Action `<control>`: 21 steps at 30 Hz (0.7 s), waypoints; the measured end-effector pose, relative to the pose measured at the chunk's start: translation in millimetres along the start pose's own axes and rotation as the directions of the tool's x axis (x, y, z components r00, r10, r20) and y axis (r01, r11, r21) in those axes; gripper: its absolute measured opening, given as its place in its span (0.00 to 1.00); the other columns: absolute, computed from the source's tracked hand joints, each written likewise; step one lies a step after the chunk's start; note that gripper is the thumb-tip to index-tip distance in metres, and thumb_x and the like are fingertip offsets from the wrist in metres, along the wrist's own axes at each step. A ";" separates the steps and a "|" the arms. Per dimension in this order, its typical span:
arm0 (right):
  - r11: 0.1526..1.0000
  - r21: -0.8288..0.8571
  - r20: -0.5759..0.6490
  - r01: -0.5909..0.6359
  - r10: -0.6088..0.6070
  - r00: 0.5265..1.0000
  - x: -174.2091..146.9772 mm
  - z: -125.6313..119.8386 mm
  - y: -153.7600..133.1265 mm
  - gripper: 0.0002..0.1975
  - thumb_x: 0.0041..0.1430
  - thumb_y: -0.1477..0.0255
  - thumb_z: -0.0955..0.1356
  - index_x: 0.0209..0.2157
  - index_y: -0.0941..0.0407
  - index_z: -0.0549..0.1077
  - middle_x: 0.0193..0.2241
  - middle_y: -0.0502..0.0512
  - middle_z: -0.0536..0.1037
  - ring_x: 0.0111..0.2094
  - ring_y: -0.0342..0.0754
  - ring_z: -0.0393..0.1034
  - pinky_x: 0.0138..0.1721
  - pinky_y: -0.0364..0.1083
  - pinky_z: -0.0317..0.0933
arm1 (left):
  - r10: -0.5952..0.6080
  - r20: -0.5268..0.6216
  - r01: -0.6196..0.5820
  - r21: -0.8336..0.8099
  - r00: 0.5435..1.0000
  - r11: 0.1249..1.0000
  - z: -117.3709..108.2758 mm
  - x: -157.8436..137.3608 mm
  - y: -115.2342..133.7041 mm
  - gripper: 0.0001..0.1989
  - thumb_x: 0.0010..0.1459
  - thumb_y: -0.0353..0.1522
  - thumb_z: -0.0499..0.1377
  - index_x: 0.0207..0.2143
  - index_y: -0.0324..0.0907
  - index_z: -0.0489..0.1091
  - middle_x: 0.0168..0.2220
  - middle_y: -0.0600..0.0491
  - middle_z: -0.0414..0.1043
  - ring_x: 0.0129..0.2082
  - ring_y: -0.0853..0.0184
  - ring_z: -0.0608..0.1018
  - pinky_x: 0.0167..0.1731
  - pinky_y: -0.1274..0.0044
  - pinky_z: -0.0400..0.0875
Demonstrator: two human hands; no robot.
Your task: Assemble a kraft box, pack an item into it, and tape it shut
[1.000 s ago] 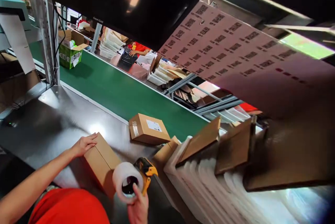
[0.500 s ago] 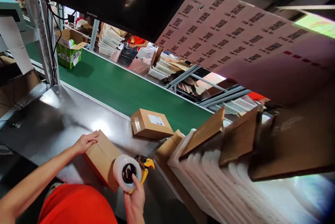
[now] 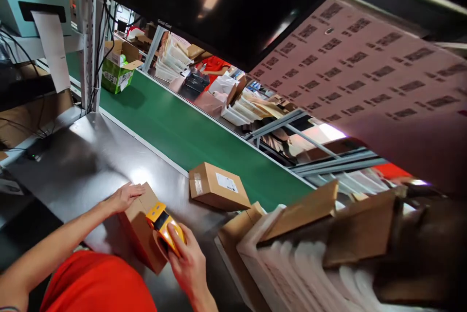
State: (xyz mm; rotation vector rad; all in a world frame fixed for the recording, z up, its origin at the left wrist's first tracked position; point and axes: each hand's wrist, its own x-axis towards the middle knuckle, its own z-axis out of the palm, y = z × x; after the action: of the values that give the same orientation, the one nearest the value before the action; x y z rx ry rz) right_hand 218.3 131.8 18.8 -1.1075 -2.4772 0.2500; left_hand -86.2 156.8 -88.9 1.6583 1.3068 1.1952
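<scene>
My left hand rests flat on the far end of a small brown cardboard box that lies on the steel table in front of me. My right hand grips a yellow tape dispenser and presses it down on the top of that box, near its close end. A second closed box with a white label lies further right, at the edge of the green conveyor belt.
Stacks of flat cartons and white mailers fill the right side. A big dark monitor and a barcode sheet hang overhead. A label printer stands at far left. A green open box rides the belt. A co-worker's arm shows beyond.
My right hand has turned the tape dispenser over and brought it down from beside the box onto the box top. My left hand has stayed on the box.
</scene>
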 end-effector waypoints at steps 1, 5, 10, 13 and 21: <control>1.000 0.003 -0.005 0.009 -0.009 1.000 -3.4 1.6 1.9 0.39 0.51 0.82 0.65 0.64 0.43 0.71 0.58 0.59 0.74 0.54 0.57 0.76 0.49 0.52 0.75 | -0.005 -0.062 0.006 0.017 0.998 1.000 2.6 -3.5 11.1 0.17 0.65 0.31 0.56 0.52 0.47 0.80 0.59 0.48 0.77 0.65 0.53 0.72 0.69 0.50 0.60; 0.999 0.037 -0.035 0.000 0.001 0.999 -17.6 3.9 5.5 0.35 0.56 0.79 0.65 0.64 0.42 0.71 0.60 0.59 0.72 0.56 0.59 0.74 0.52 0.55 0.74 | -0.404 -0.266 0.335 -0.269 0.875 0.903 23.2 -14.1 67.3 0.15 0.66 0.37 0.56 0.47 0.42 0.80 0.53 0.42 0.80 0.54 0.54 0.79 0.58 0.60 0.72; 0.999 0.030 0.007 -0.011 0.011 1.000 -18.6 0.2 6.9 0.31 0.60 0.77 0.66 0.64 0.43 0.72 0.60 0.60 0.72 0.56 0.59 0.74 0.51 0.54 0.75 | -0.722 0.373 0.691 -0.696 0.582 0.197 41.1 -6.8 110.9 0.24 0.58 0.53 0.60 0.36 0.41 0.76 0.34 0.48 0.79 0.32 0.64 0.79 0.33 0.73 0.74; 0.999 0.046 0.046 0.020 -0.022 0.999 -14.2 -4.8 10.7 0.30 0.62 0.73 0.69 0.64 0.43 0.71 0.59 0.61 0.73 0.55 0.59 0.76 0.50 0.52 0.75 | -0.690 0.422 0.701 -0.691 0.588 0.175 37.4 0.2 112.4 0.22 0.47 0.52 0.68 0.30 0.42 0.75 0.27 0.54 0.74 0.26 0.68 0.74 0.27 0.77 0.67; 0.985 0.173 0.384 0.003 -0.071 0.921 27.3 -39.5 3.6 0.31 0.64 0.67 0.70 0.68 0.42 0.66 0.60 0.60 0.74 0.54 0.56 0.78 0.52 0.47 0.74 | -0.713 0.356 0.711 -0.644 0.604 0.280 33.6 11.7 96.9 0.21 0.48 0.50 0.68 0.22 0.42 0.71 0.20 0.55 0.68 0.21 0.70 0.68 0.23 0.76 0.60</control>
State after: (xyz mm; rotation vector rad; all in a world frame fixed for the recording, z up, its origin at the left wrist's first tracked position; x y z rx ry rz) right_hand 221.7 154.4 61.2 -1.0165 -2.7507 0.7197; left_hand -22.5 144.9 -8.7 0.3206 1.1039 0.9140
